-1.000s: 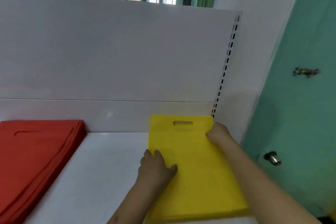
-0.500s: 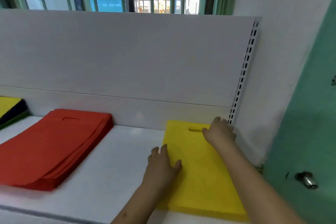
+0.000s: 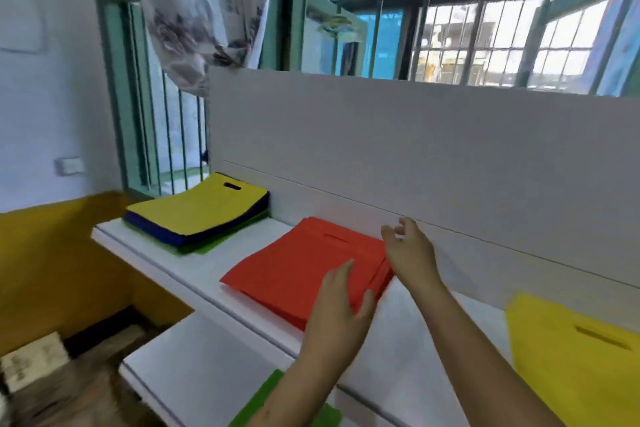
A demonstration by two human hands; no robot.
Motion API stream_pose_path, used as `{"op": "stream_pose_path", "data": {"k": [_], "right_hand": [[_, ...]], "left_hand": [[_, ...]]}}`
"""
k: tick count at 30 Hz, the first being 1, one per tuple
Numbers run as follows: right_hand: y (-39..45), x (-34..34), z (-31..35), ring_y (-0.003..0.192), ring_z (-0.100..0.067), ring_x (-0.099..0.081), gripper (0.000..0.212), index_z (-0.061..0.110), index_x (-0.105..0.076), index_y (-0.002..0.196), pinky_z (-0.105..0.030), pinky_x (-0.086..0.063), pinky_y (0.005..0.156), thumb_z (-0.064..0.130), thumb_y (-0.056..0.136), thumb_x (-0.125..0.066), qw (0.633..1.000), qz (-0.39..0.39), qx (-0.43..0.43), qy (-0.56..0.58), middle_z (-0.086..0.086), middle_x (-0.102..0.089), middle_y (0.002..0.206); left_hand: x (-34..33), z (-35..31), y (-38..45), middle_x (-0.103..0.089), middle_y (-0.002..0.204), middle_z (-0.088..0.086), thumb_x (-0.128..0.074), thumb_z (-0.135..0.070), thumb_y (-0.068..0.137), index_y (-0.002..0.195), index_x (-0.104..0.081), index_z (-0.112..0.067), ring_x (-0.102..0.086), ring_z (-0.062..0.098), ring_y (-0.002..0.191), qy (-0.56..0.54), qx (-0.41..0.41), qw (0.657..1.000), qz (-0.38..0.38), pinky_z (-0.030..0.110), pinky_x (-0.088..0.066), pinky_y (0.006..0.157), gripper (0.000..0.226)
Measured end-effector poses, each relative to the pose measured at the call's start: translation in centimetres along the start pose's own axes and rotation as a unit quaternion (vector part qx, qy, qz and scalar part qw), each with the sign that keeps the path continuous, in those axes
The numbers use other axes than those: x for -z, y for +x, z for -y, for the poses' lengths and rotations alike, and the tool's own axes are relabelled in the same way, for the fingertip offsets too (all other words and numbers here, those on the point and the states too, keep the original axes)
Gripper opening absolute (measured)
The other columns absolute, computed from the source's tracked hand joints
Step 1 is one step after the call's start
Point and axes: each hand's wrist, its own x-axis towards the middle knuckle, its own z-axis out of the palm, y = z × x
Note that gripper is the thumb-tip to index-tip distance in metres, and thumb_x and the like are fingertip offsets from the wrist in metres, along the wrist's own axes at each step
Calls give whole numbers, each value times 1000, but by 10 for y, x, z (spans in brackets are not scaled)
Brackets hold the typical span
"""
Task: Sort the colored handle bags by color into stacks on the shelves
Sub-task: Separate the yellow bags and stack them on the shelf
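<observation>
A stack of red handle bags (image 3: 301, 270) lies in the middle of the upper white shelf (image 3: 194, 274). At the far right of that shelf sits a yellow bag stack (image 3: 571, 367). At the left end a mixed pile (image 3: 197, 215) has a yellow bag on top, dark blue bags under it and green at the bottom. My left hand (image 3: 337, 319) hovers with relaxed fingers over the red stack's near right corner, holding nothing. My right hand (image 3: 410, 250) is raised over the red stack's right edge, fingers loosely spread and empty. A green bag (image 3: 273, 399) lies on the lower shelf beneath my left forearm.
A white back panel (image 3: 433, 156) rises behind the shelf, with barred windows (image 3: 485, 35) and a curtain (image 3: 197, 10) above. A lower white shelf (image 3: 201, 360) juts out in front. To the left are a yellow-and-white wall (image 3: 45, 253) and floor clutter (image 3: 34, 364).
Both hands have let go of the yellow stack on the right and moved left over the red stack. The view has swung left, showing the mixed pile.
</observation>
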Motion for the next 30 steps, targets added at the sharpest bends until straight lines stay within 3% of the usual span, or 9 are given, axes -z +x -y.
{"op": "stream_pose_path", "data": {"k": [3,8,13,15,17,19,23,27,30], "right_hand": [[3,-78,52,119,-28,-55,49,4,-48,136,-34,-41,101,33,97,-52,999,34,32,14,-12,-57,133],[1,-185,126,122,-27,-51,50,4,-44,138,-34,-39,99,34,98,-48,994,77,72,15,-12,-52,137],[15,-265,164,105,-36,-54,41,-3,-51,119,-40,-43,82,33,99,-48,991,98,88,-17,-21,-56,116],[29,-292,172,106,-33,-52,39,3,-50,119,-38,-43,81,36,98,-48,989,105,101,-38,-17,-53,114],[48,-315,178,121,-34,-47,54,2,-42,138,-41,-41,94,38,98,-49,986,105,108,-71,-18,-49,131],[68,-337,179,127,-36,-42,63,1,-35,144,-42,-39,99,39,97,-51,982,116,88,-124,-19,-44,139],[123,-376,166,123,-37,-45,59,3,-39,136,-39,-42,88,43,94,-51,959,164,8,-232,-19,-43,138],[158,-402,154,124,-36,-45,72,9,-34,141,-38,-44,92,54,88,-55,938,151,-33,-310,-14,-39,143],[165,-423,145,116,-27,-52,62,12,-48,131,-33,-49,83,57,88,-55,915,144,-41,-375,-11,-43,136]], "left_hand": [[76,49,16,-43,138,-13,-53,-42,96,146,-36,-29,-45,4,125,-4,21,999,-31,31,-44,104,55],[186,123,36,-43,139,-13,-53,-41,96,146,-37,-30,-46,4,124,16,68,994,-79,33,-45,104,54],[258,181,64,-45,140,-8,-55,-41,96,146,-37,-28,-46,6,125,39,95,990,-100,34,-47,103,55],[279,203,81,-44,140,-9,-53,-43,96,146,-37,-28,-45,7,125,43,98,989,-103,35,-48,101,54],[296,227,102,-43,141,-7,-53,-42,97,147,-36,-27,-44,8,126,58,100,988,-105,32,-45,103,55],[308,252,127,-42,144,-4,-52,-42,97,148,-36,-24,-41,11,130,75,104,986,-107,29,-39,107,56],[323,298,181,-40,146,2,-52,-43,96,147,-37,-21,-37,19,133,117,112,982,-95,35,-36,107,57],[334,337,234,-39,147,3,-49,-51,94,146,-38,-21,-33,22,136,232,112,961,-95,38,-37,107,61],[338,369,264,-23,160,0,-47,-60,92,152,-30,-22,-19,21,146,293,129,945,-61,41,-30,112,73]]}}
